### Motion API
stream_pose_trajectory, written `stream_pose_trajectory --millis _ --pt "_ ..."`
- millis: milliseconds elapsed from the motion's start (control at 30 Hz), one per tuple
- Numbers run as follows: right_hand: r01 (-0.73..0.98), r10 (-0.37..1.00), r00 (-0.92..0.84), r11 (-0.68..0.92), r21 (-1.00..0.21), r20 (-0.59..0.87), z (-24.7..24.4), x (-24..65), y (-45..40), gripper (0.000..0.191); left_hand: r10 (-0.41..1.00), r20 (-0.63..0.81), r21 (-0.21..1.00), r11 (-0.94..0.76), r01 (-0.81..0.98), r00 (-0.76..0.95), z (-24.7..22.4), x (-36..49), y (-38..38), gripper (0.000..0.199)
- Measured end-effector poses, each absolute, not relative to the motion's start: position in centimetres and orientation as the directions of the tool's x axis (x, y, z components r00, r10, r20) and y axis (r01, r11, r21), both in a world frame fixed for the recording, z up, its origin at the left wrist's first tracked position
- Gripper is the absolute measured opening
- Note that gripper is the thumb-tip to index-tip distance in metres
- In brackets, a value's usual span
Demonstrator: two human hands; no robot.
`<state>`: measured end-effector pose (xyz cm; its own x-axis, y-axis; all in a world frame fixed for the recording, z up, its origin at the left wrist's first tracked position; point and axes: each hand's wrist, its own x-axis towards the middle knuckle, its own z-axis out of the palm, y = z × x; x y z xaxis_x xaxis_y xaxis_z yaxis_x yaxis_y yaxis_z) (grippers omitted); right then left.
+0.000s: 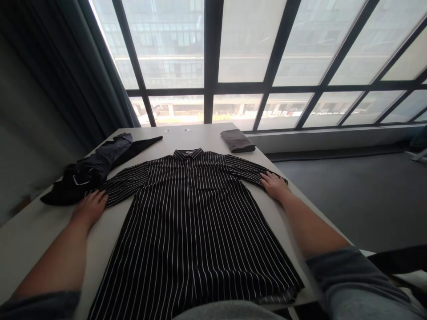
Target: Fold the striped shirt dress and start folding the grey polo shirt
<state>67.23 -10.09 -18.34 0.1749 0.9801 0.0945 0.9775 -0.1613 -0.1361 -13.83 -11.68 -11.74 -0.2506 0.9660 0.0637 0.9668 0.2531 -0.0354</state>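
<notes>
Pale worktop (213,133) by windows; striped shirt (190,222) spread flat, collar toward windows. Left hand (89,208), right hand (274,184): opened, palms down on sleeve ends, gripping nothing.

Windows (248,40); dark, perhaps blue curtain (80,62)

A person in a short-sleeved grey top, seen from their own viewpoint. The left sleeve (43,304), near the tabletop's (105,231) near left corner, is dark blue-grey. The right sleeve (345,271), by the near right corner, has a dark blue-grey end and paler grey cloth above, with soft creases. A rounded patch of plain grey torso fabric (230,311) shows at the near edge. Forearms and hands are bare.
</notes>
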Motion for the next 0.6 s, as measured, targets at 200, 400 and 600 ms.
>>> stream_pose_trajectory --millis 200,400,600 --pt "0.979 0.983 0.167 -0.156 -0.131 0.080 -18.4 70.5 -9.6 0.062 0.910 0.105 0.040 0.398 0.916 -0.400 -12.0 -11.5 -10.7 0.073" --pt "0.982 0.982 0.148 -0.131 -0.139 0.114 -18.4 71.5 -9.5 0.063 0.896 0.089 0.053 0.431 0.901 -0.435 -11.5 -10.9 -11.4 0.078" --pt "0.969 0.972 0.208 -0.189 -0.160 0.114 -18.6 71.6 -9.3 0.062 0.891 0.083 0.066 0.443 0.894 -0.447 -11.1 -11.1 -12.7 0.083"
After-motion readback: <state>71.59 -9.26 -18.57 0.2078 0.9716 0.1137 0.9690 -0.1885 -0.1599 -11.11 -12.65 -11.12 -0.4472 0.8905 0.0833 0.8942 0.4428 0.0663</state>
